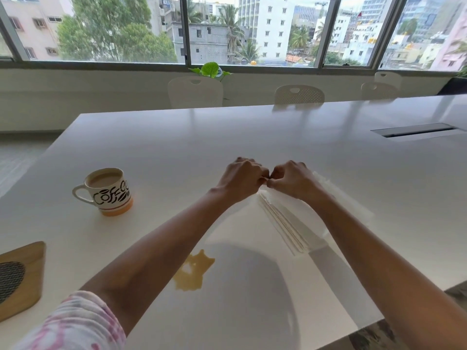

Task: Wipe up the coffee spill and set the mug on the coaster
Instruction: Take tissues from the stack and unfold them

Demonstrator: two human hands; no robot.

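Observation:
A white mug (107,190) printed "Coffee" with an orange base stands at the left of the white table (177,137), full of milky coffee. A tan coffee spill (193,272) lies near the front edge, between my forearms. A wooden coaster (24,271) with a dark mesh centre lies at the far left edge. A clear plastic pack of white tissues (290,221) lies right of centre. My left hand (241,179) and my right hand (290,179) meet at the pack's far end, fingers pinched on the wrapper.
White chairs (195,92) stand along the table's far side under the windows. A green plant (211,70) shows behind one chair. A dark cable slot (414,130) is set into the tabletop at the right.

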